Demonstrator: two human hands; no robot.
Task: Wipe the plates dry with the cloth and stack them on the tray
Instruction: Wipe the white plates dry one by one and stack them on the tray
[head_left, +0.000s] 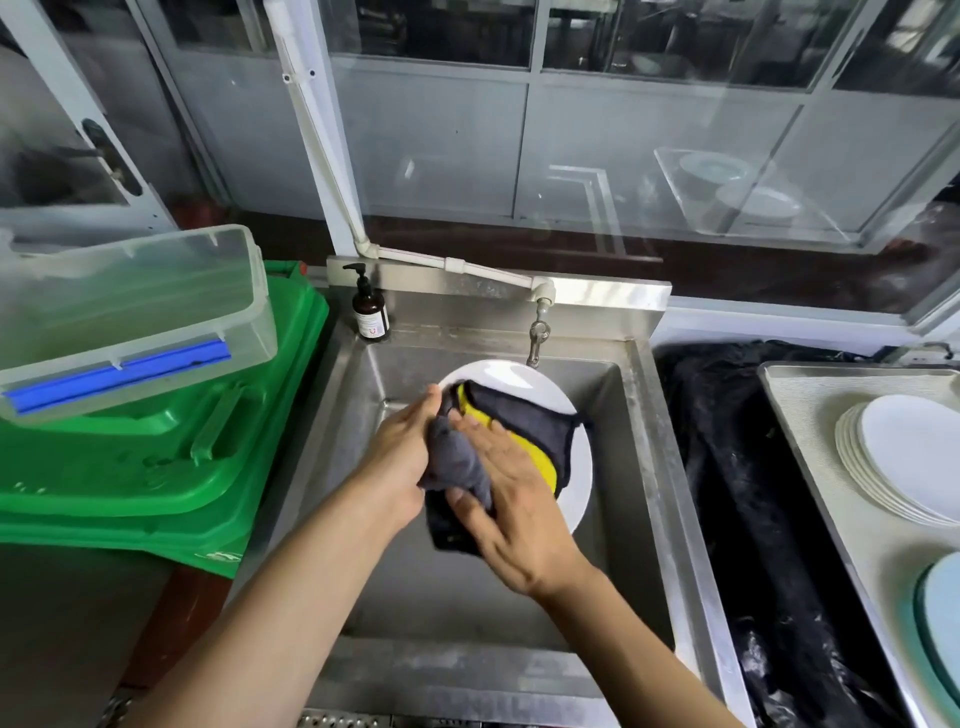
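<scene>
Both hands work at frame centre: left hand (402, 452) grips the plate (524, 395); right hand (511, 499) presses the cloth (524, 431) flat-fingered; tray (800, 415) lies right.

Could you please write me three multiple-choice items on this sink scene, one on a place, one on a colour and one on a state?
1. Where is the stack of white plates?
A. On the tray to the right of the sink
B. On the green bin lid
C. Under the tap

2. What colours show on the cloth?
A. Red and white
B. Dark grey and yellow
C. Blue and green

3. How is the plate over the sink held?
A. It lies alone in the basin
B. The left hand holds its edge while the right hand presses the cloth on it
C. It leans on the soap bottle

Answers: 1 A, the stack rests on the tray at the right; 2 B, both colours are plain; 3 B, both hands are on it.
</scene>
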